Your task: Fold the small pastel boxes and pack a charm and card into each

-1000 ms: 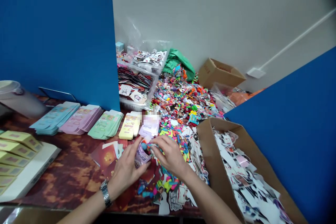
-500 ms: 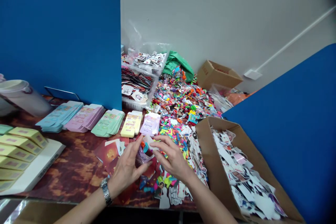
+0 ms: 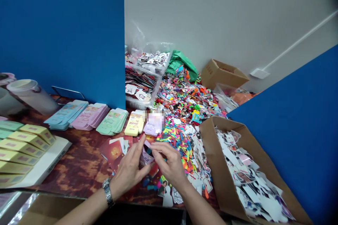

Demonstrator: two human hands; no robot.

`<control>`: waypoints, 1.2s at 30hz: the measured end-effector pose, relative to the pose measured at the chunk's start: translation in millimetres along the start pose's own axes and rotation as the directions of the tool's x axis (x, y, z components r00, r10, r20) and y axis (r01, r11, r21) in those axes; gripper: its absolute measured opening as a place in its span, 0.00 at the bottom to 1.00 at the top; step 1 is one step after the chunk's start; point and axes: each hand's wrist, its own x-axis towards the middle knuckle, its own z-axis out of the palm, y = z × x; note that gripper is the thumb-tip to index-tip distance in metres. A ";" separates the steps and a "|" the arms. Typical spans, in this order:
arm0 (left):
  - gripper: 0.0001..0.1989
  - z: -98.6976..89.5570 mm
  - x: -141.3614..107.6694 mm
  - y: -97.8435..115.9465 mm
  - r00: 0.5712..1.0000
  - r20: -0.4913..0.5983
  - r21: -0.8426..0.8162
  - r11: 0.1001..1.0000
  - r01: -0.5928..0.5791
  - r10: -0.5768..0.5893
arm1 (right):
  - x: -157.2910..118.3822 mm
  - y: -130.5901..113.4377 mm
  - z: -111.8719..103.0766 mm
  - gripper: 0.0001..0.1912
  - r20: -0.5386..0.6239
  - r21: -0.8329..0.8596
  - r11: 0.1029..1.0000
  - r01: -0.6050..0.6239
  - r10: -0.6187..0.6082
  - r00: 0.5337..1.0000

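A small purple box [image 3: 145, 156] stands open at the top between both hands, above the dark red patterned table. My left hand [image 3: 130, 168] wraps its thumb and fingers around the box's left and near sides; a metal watch is on that wrist. My right hand [image 3: 169, 161] pinches at the box's upper right edge, at its raised flap. What lies inside the box is too dark to tell. Just beyond are flat stacks of purple cartons [image 3: 153, 125], yellow cartons [image 3: 134, 123] and green cartons [image 3: 112, 121]. Red cards [image 3: 112, 152] lie left of the box.
Colourful small pieces [image 3: 176, 140] and trinkets [image 3: 187, 95] cover the table's middle and back. A cardboard box [image 3: 211, 158] of stickers stands right. Yellow boxes [image 3: 19, 154] sit on a white tray at left. Blue panels [image 3: 60, 31] rise on both sides.
The white piece in my right fingers at the box's opening is no longer visible. The fingers now pinch the box's top edge. The view has shifted slightly left.
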 end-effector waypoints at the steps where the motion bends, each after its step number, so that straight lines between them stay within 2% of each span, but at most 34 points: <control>1: 0.43 -0.2 -0.2 0.2 1.000 0.008 0.008 1.000 0.014 -0.014 | 1.3 -0.9 -0.2 0.10 -0.007 0.005 0.999 -0.040 0.040 0.999; 5: 0.44 1.4 -1.8 -0.1 0.999 0.024 0.065 0.997 0.044 -0.045 | 4.7 -3.5 1.3 0.11 -0.007 -0.049 0.991 -0.125 0.125 0.992; 10: 0.46 2.9 -2.7 0.9 1.000 -0.006 0.257 0.966 -0.002 0.004 | -1.6 -6.4 7.5 0.15 0.010 -0.129 0.991 -0.033 0.035 0.999; 13: 0.46 2.7 -3.1 0.3 1.000 -0.008 0.323 0.946 -0.024 0.027 | -11.2 -4.4 14.5 0.15 -0.040 -0.113 0.993 -0.015 0.010 0.999; 18: 0.45 0.7 -3.8 -2.0 1.000 0.022 0.348 0.938 0.001 -0.009 | -28.4 4.9 31.4 0.19 -0.110 -0.085 0.996 -0.022 0.013 0.994; 21: 0.45 -2.2 -3.9 -0.8 0.999 0.016 0.331 0.943 0.023 -0.030 | -34.6 10.8 40.7 0.23 -0.092 -0.084 0.996 -0.014 0.006 0.996; 26: 0.47 -10.7 -11.1 1.1 0.996 0.069 0.219 0.975 0.035 -0.051 | -33.9 11.4 45.6 0.21 -0.003 0.020 0.999 -0.051 0.051 0.999; 28: 0.46 -18.8 -18.9 -5.2 0.996 0.072 0.234 0.972 0.030 -0.048 | -30.7 11.2 45.4 0.23 0.077 0.036 0.999 -0.027 0.024 0.997; 31: 0.42 -44.8 -35.4 -27.8 0.997 0.020 0.422 0.905 0.060 -0.075 | -20.2 21.8 44.7 0.24 0.165 0.004 1.000 -0.019 0.018 0.986; 34: 0.41 -86.1 -54.5 -59.4 0.984 -0.129 0.670 0.721 0.177 -0.122 | 4.5 50.3 42.7 0.22 0.120 -0.137 0.990 -0.023 0.040 0.992; 36: 0.38 -113.6 -66.6 -78.5 0.965 -0.211 0.766 0.587 0.262 -0.155 | 30.0 74.6 39.3 0.22 0.095 -0.272 0.962 -0.011 0.038 0.995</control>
